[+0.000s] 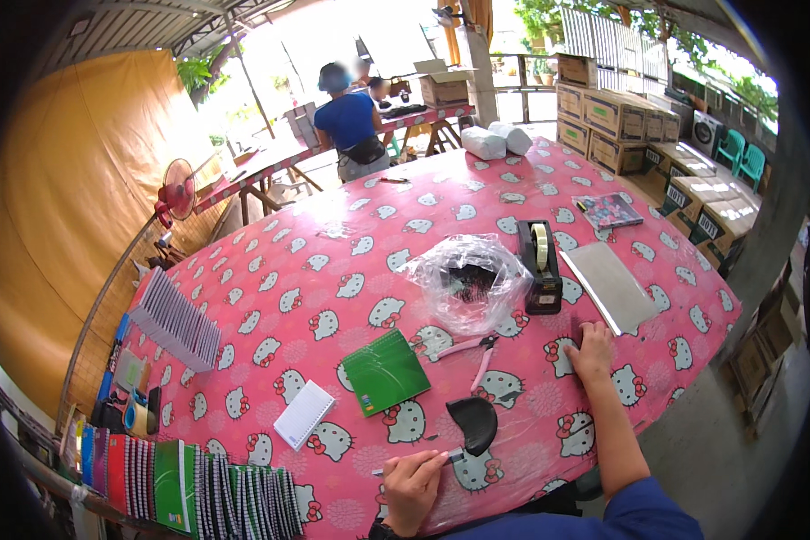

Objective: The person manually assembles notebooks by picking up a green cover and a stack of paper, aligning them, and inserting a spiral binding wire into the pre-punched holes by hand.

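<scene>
At the near edge of the table, my left hand (411, 486) is closed around a thin, pen-like stick (455, 455) whose ends show on both sides of the fingers. Just beyond it lies a black, curved flat piece (473, 425). My right hand (591, 351) rests on the tablecloth with fingers apart and nothing visible in them, close to a grey flat board or notebook (610, 286). Between and ahead of the hands are pink-handled pliers (482, 353), a green spiral notebook (385, 371) and a small white spiral notepad (304, 414).
A black tape dispenser (542, 279) stands beside a clear plastic bag (470, 281) with dark contents. Stacked spiral notebooks (175, 319) line the left edge, more (216, 490) at near left. Two white rolls (497, 141) lie far off. A person (346, 121) stands beyond; cartons (616, 121) are right.
</scene>
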A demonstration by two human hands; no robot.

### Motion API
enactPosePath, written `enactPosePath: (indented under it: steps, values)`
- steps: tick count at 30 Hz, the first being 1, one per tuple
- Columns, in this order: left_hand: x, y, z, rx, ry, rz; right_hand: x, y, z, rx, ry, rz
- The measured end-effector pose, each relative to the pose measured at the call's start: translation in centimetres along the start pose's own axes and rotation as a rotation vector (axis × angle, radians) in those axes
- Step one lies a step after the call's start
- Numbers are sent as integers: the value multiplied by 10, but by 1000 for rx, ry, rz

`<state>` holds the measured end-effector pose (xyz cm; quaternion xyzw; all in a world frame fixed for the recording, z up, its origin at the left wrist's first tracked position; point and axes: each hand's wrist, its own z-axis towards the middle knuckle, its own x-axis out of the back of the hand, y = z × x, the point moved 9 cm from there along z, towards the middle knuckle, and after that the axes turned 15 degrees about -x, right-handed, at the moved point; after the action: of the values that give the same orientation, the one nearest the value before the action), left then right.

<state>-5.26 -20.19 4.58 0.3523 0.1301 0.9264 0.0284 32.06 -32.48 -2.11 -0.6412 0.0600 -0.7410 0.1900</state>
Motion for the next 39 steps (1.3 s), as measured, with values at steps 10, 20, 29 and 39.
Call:
enactPosePath:
  steps: [10,20,29,39]
  values:
    - [3,-7,-7,0,25,-2,2,39,11,-91,-112,493]
    - [7,-12,5,80,24,-1,25,19,9,64,-71,644]
    - [-1,-34,13,100,-99,17,53,-106,-127,384,-1015,846]
    - [-5,-31,15,94,-111,-8,34,-149,-184,798,-935,765]
